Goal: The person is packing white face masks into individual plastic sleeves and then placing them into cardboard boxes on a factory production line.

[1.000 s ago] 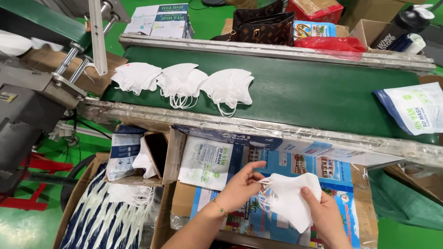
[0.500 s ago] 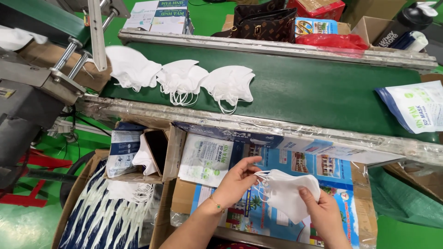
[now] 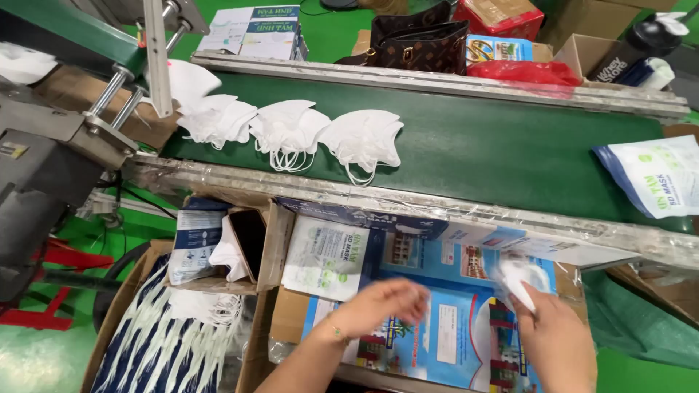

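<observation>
1. Head view, looking down past my forearms. My right hand grips a folded white fabric face mask, fingers closed round its lower edge; the picture is blurred there, so I cannot tell the exact pinch.
2. My left hand hangs loosely curled over the blue printed cardboard sheet. It is motion-blurred and I cannot tell whether it holds anything.
3. The mask sits above the right part of that sheet, just below the foil-wrapped near rail of the conveyor. Judgement: holding it low and close to the body keeps it over the work surface rather than over the belt.
4. Dark green conveyor belt: a row of white cup-shaped masks lies overlapping at the left end, ear loops trailing towards me. Judgement: they lie within easy reach of the left arm.
5. A white and blue printed pouch lies on the right end of the belt, well apart from the row.
6. Containers: a small open brown carton below the rail holds a blue and white pouch, a loose white mask and a dark flat slab, upright. A flat white printed pouch leans just beside it.
7. A large open carton at lower left holds a dense stack of blue and white packets, edge up.
</observation>
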